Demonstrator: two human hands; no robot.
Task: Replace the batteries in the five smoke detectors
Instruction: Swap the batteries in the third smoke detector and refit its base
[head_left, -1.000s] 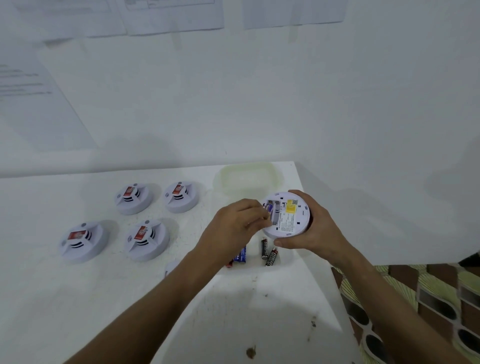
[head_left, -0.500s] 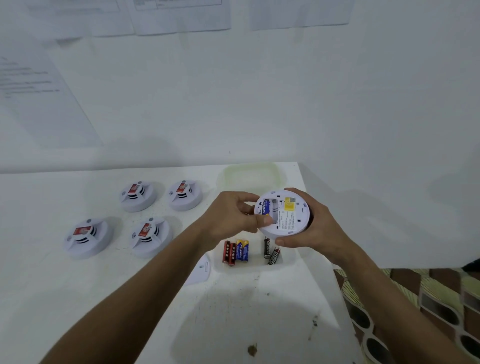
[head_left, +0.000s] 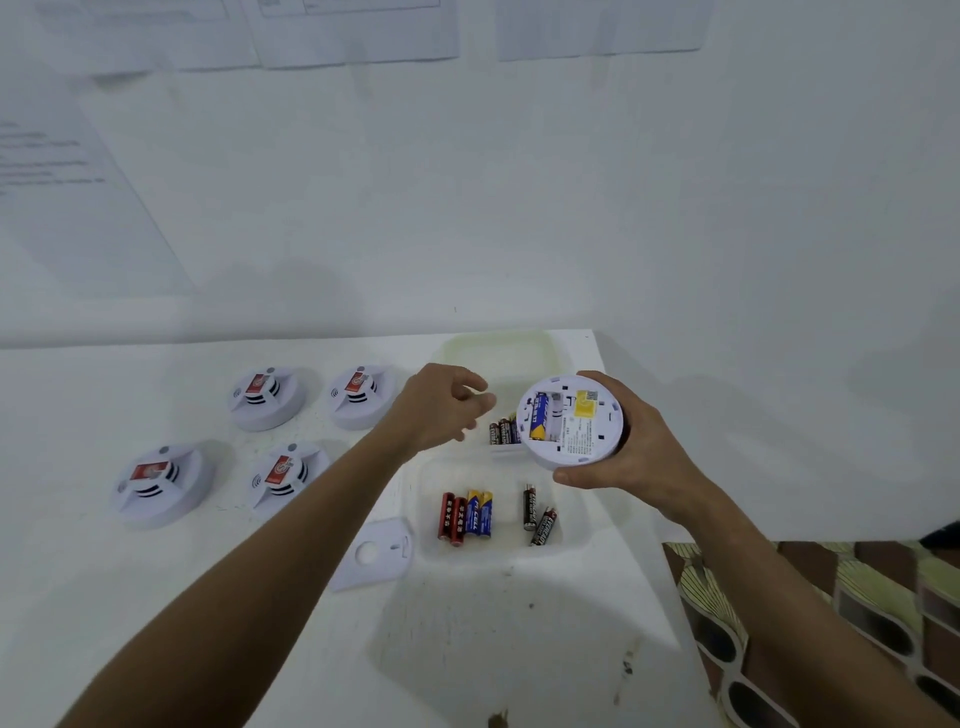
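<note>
My right hand (head_left: 641, 460) grips a white smoke detector (head_left: 582, 434) from its right side, back face up and raised above the table. One blue battery (head_left: 540, 415) lies in its open compartment. My left hand (head_left: 441, 408) hovers just left of the detector, fingers loosely curled, with nothing seen in it. Under the hands a clear tray (head_left: 589, 540) holds two red batteries (head_left: 453, 517), two blue ones (head_left: 479, 513) and two black ones (head_left: 537, 517). More batteries (head_left: 503, 431) lie behind, partly hidden by the detector.
Several other smoke detectors sit face up at the left: (head_left: 266, 397), (head_left: 360, 396), (head_left: 158, 483), (head_left: 284, 475). A loose white cover plate (head_left: 379, 556) lies left of the tray. A pale container (head_left: 498, 345) stands by the wall. The table ends at the right, above a patterned floor (head_left: 831, 623).
My left hand has drawn back leftward from the detector's battery compartment, leaving the blue battery seated in it. The right hand keeps holding the detector.
</note>
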